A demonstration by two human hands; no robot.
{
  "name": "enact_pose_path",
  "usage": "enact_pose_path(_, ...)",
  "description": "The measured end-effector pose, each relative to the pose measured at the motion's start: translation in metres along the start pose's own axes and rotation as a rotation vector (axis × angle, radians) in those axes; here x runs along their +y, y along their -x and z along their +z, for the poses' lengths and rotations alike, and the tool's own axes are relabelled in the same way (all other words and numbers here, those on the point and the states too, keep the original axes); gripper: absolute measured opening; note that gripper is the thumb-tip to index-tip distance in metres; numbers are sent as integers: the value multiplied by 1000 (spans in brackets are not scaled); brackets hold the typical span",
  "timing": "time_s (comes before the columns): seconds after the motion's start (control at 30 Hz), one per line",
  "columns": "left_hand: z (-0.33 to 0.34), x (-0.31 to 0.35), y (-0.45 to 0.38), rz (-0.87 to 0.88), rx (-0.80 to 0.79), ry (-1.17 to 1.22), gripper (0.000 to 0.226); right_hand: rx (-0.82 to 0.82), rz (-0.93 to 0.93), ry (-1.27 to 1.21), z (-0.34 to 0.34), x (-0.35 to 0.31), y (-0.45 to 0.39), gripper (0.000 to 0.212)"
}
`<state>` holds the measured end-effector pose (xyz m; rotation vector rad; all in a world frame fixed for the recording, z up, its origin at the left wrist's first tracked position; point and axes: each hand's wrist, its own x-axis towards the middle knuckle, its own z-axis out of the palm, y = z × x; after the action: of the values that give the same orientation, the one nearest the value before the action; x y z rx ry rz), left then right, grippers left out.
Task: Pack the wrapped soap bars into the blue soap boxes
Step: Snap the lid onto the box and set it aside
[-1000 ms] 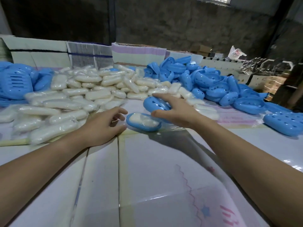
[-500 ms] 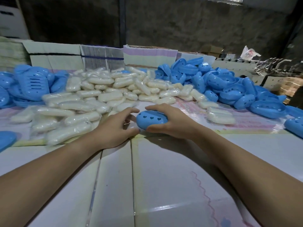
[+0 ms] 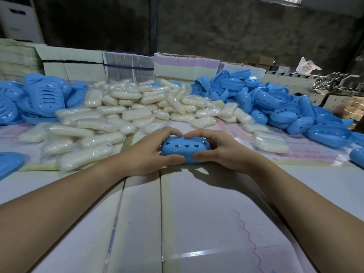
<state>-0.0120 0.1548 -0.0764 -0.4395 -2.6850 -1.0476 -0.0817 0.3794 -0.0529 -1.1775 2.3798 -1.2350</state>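
Two hands; one closed soap box (piles uncountable).

The bench is covered with pale sheets, possibly flattened cartons. Wrapped soap bars lie heaped far centre. Blue soap box halves are piled far right and far left.

Head view, forward-down, seemingly close.

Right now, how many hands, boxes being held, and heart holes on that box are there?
Hands: 2 (left hand, right hand)
Blue soap box gripped by both hands: 1
Heart holes showing on it: 3
Total: 6
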Motion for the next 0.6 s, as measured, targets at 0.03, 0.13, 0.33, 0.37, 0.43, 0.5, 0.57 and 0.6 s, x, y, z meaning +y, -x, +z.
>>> enact_pose_path(0.03, 0, 0, 0, -2, -1, -9, 46, -11, 1, 26, 0, -1, 0, 43)
enact_pose_path(0.13, 2, 0, -1, 2, 1, -36, 44, -68, 15, 63, -2, -4, 1, 44)
enact_pose_path(0.33, 1, -2, 1, 11, -6, -60, 41, -99, 44, 293, 0, -9, 3, 52)
enact_pose_path(0.37, 1, -2, 1, 13, -6, -68, 43, -85, 19, 351, 2, -10, 2, 53)
enact_pose_path(0.43, 0, -3, 2, 13, -7, -56, 45, -28, -47, 436, 10, -12, -1, 53)
enact_pose_path(0.5, -2, -6, 4, 1, -20, 0, 49, 15, -108, 471, 17, -14, -5, 52)
enact_pose_path(0.57, -5, -9, 5, -32, -40, 60, 58, 5, -125, 475, 19, -16, -8, 53)
enact_pose_path(0.6, -6, -10, 5, -54, -48, 79, 64, -10, -116, 483, 19, -17, -9, 55)
